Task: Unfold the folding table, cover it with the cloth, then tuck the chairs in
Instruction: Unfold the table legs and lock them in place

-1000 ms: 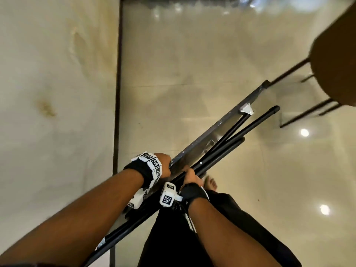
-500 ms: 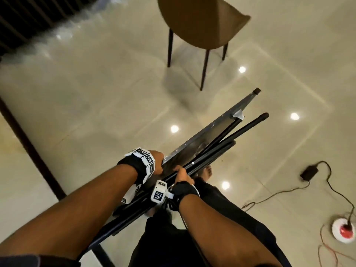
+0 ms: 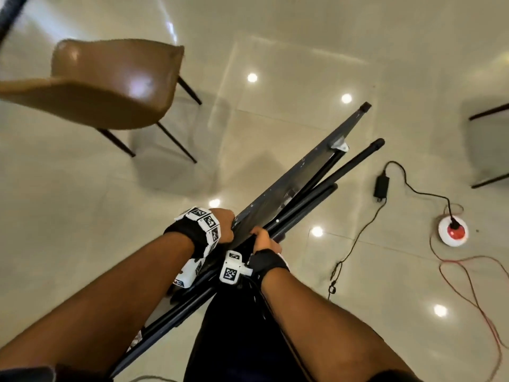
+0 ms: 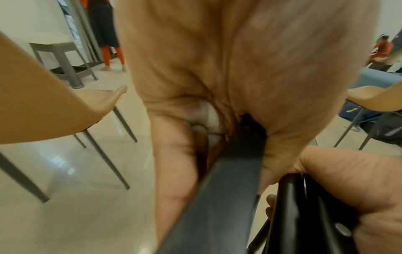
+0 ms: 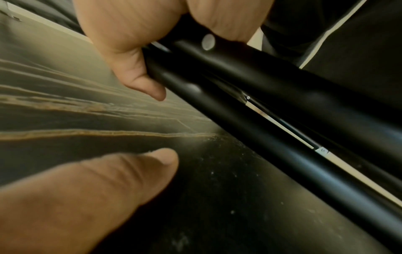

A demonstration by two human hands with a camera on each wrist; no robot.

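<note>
You are at the first step: the folding table [image 3: 297, 186] is folded, carried edge-up above the floor [image 3: 275, 64], left hand [image 3: 220, 224] curled around its top edge, right hand [image 3: 264, 238] wrapped around its black legs [image 3: 325, 186]. Next, set it down between the brown chair [image 3: 110, 81] and the second chair [image 3: 490, 150], clear of the power cable [image 3: 413, 186], and swing the legs out.

- Tan-brown chair [image 3: 110, 84] on dark legs.
- Folding table [image 3: 289, 186]: grey top, black tube legs.
- Cream glossy floor [image 3: 303, 51].
- Black-and-white checker-marked wrist bands [image 3: 208, 224].
- Red cable [image 3: 468, 285].

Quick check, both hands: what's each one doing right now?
Left hand: grips the edge of the folded table's top.
Right hand: grips the black leg tubes.
</note>
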